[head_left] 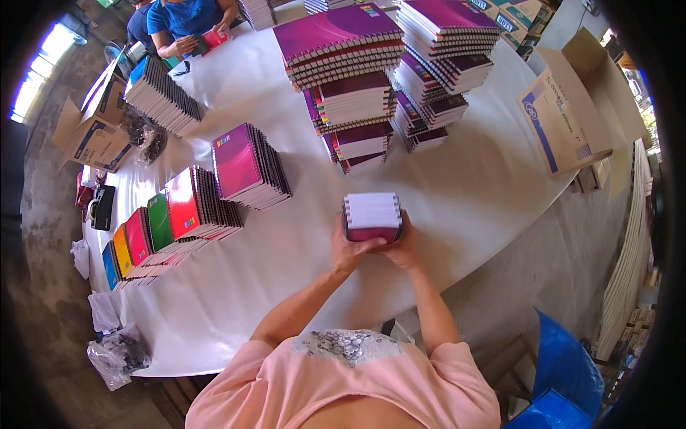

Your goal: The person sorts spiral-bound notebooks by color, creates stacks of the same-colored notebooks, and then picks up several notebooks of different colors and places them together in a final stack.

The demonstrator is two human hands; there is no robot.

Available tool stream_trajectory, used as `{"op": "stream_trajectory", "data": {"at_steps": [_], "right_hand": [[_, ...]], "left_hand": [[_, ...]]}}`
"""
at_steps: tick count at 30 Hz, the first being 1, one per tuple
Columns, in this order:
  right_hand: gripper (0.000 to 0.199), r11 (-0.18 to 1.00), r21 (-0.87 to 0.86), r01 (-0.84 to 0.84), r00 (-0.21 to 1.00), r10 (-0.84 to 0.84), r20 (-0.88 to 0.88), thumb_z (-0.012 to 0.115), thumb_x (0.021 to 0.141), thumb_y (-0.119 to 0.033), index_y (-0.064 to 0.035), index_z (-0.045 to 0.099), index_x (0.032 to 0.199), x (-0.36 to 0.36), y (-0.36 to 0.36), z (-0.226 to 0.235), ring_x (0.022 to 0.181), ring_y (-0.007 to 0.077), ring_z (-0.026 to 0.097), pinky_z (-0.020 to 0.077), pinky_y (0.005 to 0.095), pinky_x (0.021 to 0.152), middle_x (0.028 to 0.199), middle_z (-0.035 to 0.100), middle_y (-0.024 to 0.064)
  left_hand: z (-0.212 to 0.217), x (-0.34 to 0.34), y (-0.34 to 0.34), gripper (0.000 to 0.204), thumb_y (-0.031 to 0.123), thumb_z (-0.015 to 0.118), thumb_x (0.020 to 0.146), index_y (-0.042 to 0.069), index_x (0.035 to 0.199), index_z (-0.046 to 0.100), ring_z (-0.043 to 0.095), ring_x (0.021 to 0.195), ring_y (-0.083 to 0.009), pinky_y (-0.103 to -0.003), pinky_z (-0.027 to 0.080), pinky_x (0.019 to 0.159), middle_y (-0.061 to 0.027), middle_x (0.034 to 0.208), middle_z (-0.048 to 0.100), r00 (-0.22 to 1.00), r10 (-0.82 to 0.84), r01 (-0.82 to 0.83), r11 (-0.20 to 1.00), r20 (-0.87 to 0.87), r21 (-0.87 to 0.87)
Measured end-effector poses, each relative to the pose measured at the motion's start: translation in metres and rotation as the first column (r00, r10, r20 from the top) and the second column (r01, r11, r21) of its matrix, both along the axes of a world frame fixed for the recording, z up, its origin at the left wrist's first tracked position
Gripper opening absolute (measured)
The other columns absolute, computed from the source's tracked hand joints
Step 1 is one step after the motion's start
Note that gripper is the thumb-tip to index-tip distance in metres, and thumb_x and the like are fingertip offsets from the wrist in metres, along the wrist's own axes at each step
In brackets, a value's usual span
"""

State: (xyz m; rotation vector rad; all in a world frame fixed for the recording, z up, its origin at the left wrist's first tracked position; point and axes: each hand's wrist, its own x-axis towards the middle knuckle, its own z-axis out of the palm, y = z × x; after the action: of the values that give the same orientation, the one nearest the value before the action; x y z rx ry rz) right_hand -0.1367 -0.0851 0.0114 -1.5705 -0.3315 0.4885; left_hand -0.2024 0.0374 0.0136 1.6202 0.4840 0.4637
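The left hand (347, 247) and the right hand (401, 247) together grasp a compact, purple-covered block of spiral-bound notebooks with white pages (372, 209), one hand on each side, over the near part of a table spread with glossy white sheeting (300, 282). Around the block the sheeting stretches left toward a row of blue, yellow, pink, green and red notebook stacks (158, 227) and right to the table's slanting edge. Beyond the block, well apart from it, stand two tall piles of purple spiral-bound notebooks (339, 32) (449, 32); a lower purple notebook stack (239, 163) sits to the left. An open brown cardboard box (557, 114) stands by the right edge, and a blue plastic chair (566, 372) is below it on that side.

Small multicoloured block lettering marks the notebook covers, and dark blue printed panels mark the box; most of this print is small and skewed.

The palms and several fingertips are hidden, and whether the block touches the sheeting cannot be told. At the top, a co-worker in a blue top (187, 20), cut off by the frame, holds a red and dark item (211, 40) that is hard to make out.
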Motion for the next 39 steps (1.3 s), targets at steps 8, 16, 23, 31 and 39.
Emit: {"op": "stream_trajectory", "data": {"at_steps": [8, 16, 23, 31, 39], "right_hand": [[0.056, 0.926, -0.134, -0.352, 0.834, 0.245, -0.494, 0.085, 0.053, -0.023, 0.0007, 0.060, 0.098, 0.091, -0.015, 0.042, 0.077, 0.0183, 0.063, 0.0512, 0.0309, 0.069, 0.089, 0.065, 0.0086], [0.061, 0.773, -0.397, -0.494, 0.799, 0.223, -0.559, 0.084, 0.056, -0.024, 0.0041, 0.057, 0.103, 0.097, 0.007, 0.049, 0.083, 0.0207, 0.064, 0.0532, 0.0324, 0.072, 0.092, 0.064, 0.0135], [0.054, 0.802, -0.444, -0.400, 0.880, 0.201, -0.430, 0.082, 0.059, -0.018, 0.0045, 0.058, 0.101, 0.083, 0.016, 0.050, 0.080, 0.0206, 0.064, 0.0533, 0.0330, 0.072, 0.092, 0.064, 0.0130], [0.056, 0.636, -0.739, -0.222, 0.975, 0.151, -0.163, 0.081, 0.061, -0.024, 0.0048, 0.059, 0.103, 0.084, 0.019, 0.055, 0.086, 0.0199, 0.061, 0.0459, 0.0299, 0.080, 0.099, 0.063, 0.0125], [0.053, 0.893, -0.226, 0.388, 0.711, -0.135, 0.690, 0.070, 0.073, -0.014, -0.0016, 0.048, 0.120, -0.001, 0.093, 0.105, 0.107, 0.0286, 0.052, 0.0402, 0.0383, 0.092, 0.122, 0.050, 0.0171]], "left_hand": [[0.028, 0.033, 0.009, 0.064, 0.032, 0.064, 0.080, 0.000, 0.127, 0.034, 0.045, 0.111, -0.0227, -0.039, 0.034, 0.096, -0.0131, 0.119, 0.049, 0.895, -0.323, 0.127, 0.846, -0.307, -0.518], [0.038, 0.017, 0.013, 0.068, 0.006, 0.051, 0.080, 0.005, 0.139, 0.017, 0.030, 0.125, -0.0201, -0.043, 0.021, 0.104, -0.0096, 0.139, 0.028, 0.950, -0.281, 0.061, 0.594, -0.136, -0.802], [0.019, 0.012, 0.010, 0.067, 0.001, 0.049, 0.074, 0.005, 0.136, 0.027, 0.034, 0.120, -0.0189, -0.030, 0.023, 0.101, -0.0088, 0.130, 0.041, 0.977, -0.212, 0.120, 0.550, 0.001, -0.826], [0.021, -0.020, 0.024, 0.066, 0.010, 0.053, 0.075, 0.015, 0.136, 0.029, 0.015, 0.133, -0.0194, -0.040, 0.011, 0.107, -0.0056, 0.141, 0.028, 0.968, -0.248, 0.097, 0.485, -0.030, -0.869], [0.052, -0.201, 0.119, 0.061, 0.020, 0.051, 0.086, 0.008, 0.139, 0.024, 0.031, 0.128, -0.0160, -0.036, 0.023, 0.105, -0.0047, 0.140, 0.032, 0.963, -0.241, 0.221, 0.426, 0.125, -0.877]]}}
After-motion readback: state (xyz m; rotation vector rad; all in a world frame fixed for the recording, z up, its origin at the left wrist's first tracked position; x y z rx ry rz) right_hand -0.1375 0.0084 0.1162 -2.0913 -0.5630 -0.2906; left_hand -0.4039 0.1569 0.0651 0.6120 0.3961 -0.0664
